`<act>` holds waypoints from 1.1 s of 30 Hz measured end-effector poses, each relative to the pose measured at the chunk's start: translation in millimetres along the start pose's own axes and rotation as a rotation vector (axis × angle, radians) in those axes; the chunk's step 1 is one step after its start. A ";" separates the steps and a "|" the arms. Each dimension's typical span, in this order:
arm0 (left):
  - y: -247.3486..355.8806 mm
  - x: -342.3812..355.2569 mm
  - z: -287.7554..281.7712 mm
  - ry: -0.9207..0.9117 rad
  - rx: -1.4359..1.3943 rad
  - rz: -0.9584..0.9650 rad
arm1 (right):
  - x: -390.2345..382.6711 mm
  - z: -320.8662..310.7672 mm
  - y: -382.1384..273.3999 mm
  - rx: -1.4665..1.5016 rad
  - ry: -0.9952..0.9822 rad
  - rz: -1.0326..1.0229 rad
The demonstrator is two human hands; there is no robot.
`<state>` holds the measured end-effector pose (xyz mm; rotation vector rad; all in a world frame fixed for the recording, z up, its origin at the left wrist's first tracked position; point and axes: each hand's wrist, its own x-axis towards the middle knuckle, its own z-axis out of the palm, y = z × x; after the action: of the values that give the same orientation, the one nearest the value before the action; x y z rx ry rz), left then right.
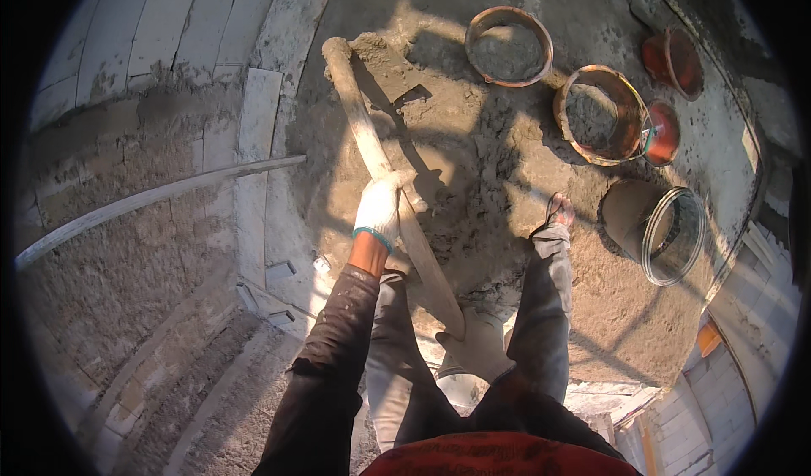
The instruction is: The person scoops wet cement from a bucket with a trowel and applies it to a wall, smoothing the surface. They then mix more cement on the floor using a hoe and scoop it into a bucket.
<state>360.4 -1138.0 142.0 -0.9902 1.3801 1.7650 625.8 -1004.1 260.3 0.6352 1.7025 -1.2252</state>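
A hoe [363, 134] with a long, mortar-smeared wooden handle slants from the far left of the wet mortar toward my legs. Its head [338, 51] rests at the mortar's far left edge, and the blade is mostly hidden. My left hand [380, 206], in a whitish glove with a teal cuff edge, is closed round the middle of the handle. At the handle's near end is my right hand [477, 345], in a greyish glove and closed on it; shade hides part of its fingers. Wet grey mortar [473, 146] spreads over the floor ahead of my feet.
Two mortar-coated buckets [508, 47] [600, 114] hold grey mix at the far right. Beside them are red buckets [672, 62] [663, 134]. A clear-rimmed bucket [673, 235] lies tipped nearer me. A long pale strip [160, 193] crosses the left, beside a block wall [169, 20].
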 end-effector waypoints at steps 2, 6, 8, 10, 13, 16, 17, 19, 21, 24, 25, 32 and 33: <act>66.9 46.3 9.4 -0.003 -0.011 0.208 | 57.1 -35.5 -85.0 0.030 0.009 -0.011; 129.3 114.9 62.5 0.061 0.455 0.274 | 196.5 -67.1 -145.3 0.271 0.199 -0.363; 129.5 134.1 77.2 0.205 0.659 0.357 | 220.2 -68.8 -162.7 0.697 0.018 -0.230; 110.4 135.7 96.2 0.188 0.954 0.299 | 228.0 -42.2 -119.9 0.235 0.395 -0.377; 77.8 160.0 26.1 0.272 1.024 0.212 | 159.3 4.5 -105.5 0.490 0.150 -0.160; 32.2 146.6 -24.6 0.096 0.723 0.095 | 62.2 7.9 -108.8 0.526 -0.031 0.117; 4.8 129.7 -13.5 0.012 0.638 0.010 | 39.4 12.2 -93.5 0.575 -0.013 0.206; -39.4 67.5 20.9 -0.032 0.592 -0.121 | 9.3 17.6 -41.5 0.637 -0.036 0.252; -57.9 31.5 28.6 0.039 0.505 -0.270 | -26.4 15.5 -26.6 0.516 -0.056 0.303; -107.0 28.0 -11.1 0.074 0.322 -0.408 | -57.4 -0.9 -51.5 0.468 -0.117 0.381; -114.0 23.7 -17.3 0.076 0.299 -0.423 | -61.6 -2.5 -54.1 0.468 -0.133 0.381; -98.6 -25.6 -2.8 0.008 0.218 -0.497 | -127.1 -44.6 -102.9 0.372 -0.156 0.409; -95.9 -35.4 1.7 0.013 0.200 -0.507 | -134.9 -52.1 -107.7 0.364 -0.161 0.415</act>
<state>459.9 -1118.4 129.1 -1.1213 1.1561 1.2240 579.5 -983.0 433.2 1.0214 1.1469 -1.2494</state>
